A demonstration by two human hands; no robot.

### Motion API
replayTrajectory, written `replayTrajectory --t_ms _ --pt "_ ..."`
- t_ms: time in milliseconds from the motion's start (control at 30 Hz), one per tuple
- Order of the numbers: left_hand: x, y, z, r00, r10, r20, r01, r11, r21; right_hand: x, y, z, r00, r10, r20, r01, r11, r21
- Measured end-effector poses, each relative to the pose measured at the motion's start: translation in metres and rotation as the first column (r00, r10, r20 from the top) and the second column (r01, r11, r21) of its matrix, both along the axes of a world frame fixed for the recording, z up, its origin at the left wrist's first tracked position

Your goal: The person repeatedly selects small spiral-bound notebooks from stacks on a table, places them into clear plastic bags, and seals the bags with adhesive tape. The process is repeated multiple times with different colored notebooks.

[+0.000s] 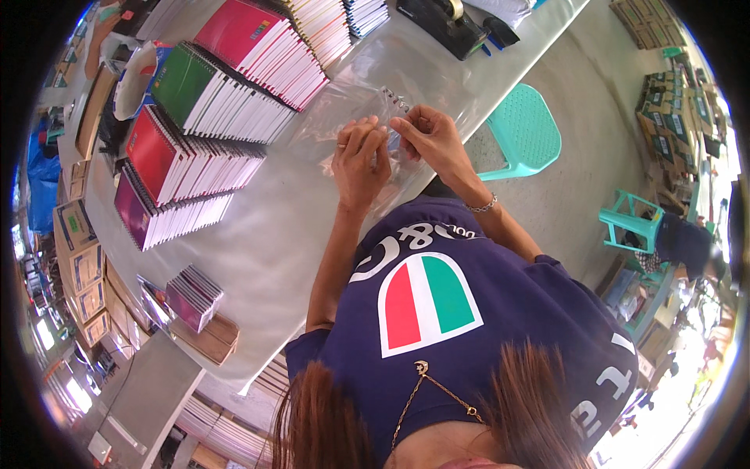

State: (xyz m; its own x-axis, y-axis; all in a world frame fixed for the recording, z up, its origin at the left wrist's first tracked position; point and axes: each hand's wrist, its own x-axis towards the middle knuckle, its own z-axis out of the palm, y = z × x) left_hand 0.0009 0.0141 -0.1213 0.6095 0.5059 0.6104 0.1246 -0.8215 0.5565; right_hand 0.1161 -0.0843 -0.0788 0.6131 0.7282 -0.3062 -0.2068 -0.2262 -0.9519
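Note:
Both my hands are at a sheet or bag of clear, crinkled plastic (pixel 319 125) on the table, in front of my body. My left hand (pixel 362 162) has its fingers bent and closed on the plastic. Close beside it, my right hand (pixel 435 142) pinches the plastic between thumb and curled fingers. A short row of small dark marks shows on the film just beyond my fingertips; I cannot make out what they are. To the left stand stacks of spiral notebooks with pink (pixel 234 33), green (pixel 181 87), red (pixel 151 148) and purple (pixel 134 205) covers.
A grey-white covering lies on the table (pixel 273 289). A black tape dispenser (pixel 439 30) sits at its far edge. A smaller purple notebook stack (pixel 194 298) is near a brown tray (pixel 225 341). Right of the table stands a turquoise stool (pixel 527 133); cardboard boxes (pixel 670 113) are stacked beyond.

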Motion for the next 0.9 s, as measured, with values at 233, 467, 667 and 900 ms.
replayTrajectory --t_ms 233,467,667,900 --pt "-0.001 0.001 -0.005 1.000 -0.025 0.000 0.025 1.000 -0.011 -0.007 0.009 -0.002 0.994 -0.022 0.108 0.032 0.996 -0.085" --pt "0.001 0.000 -0.004 1.000 0.000 0.005 0.000 1.000 0.020 -0.004 0.012 -0.009 0.993 -0.031 0.113 0.043 0.994 -0.104" --pt "0.001 -0.001 -0.001 0.999 -0.009 -0.034 0.009 1.000 -0.010 -0.008 0.013 -0.009 0.984 -0.055 0.167 0.072 0.993 -0.095" --pt "-0.004 -0.009 0.019 0.896 0.083 -0.436 -0.051 0.995 0.084 -0.008 0.010 -0.019 0.987 -0.082 0.136 0.094 0.992 -0.085"
